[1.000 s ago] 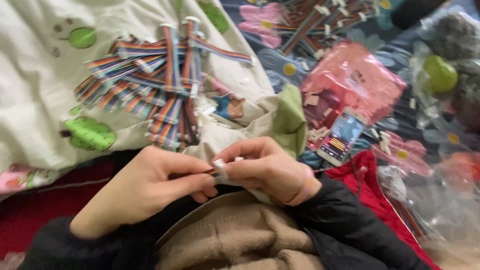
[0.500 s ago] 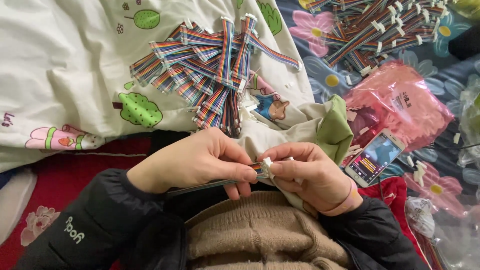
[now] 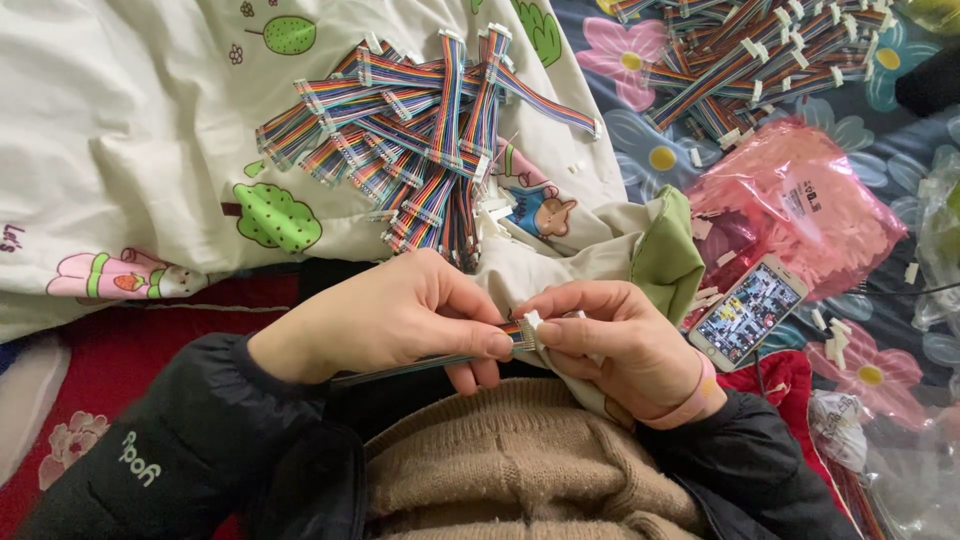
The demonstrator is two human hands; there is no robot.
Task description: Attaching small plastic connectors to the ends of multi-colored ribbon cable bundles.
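Pinching ribbon cable [image 3: 420, 366], left hand [image 3: 385, 318], right hand [image 3: 620, 345]

ahead: cable pile [image 3: 420, 150] | right: phone [image 3: 748, 310], pink bag [image 3: 800, 200] | left: bare quilt [image 3: 120, 150]

The person wears black padded jacket sleeves [image 3: 200, 450], a tan ribbed knit sweater [image 3: 510, 470] and a pink wristband [image 3: 695, 400].
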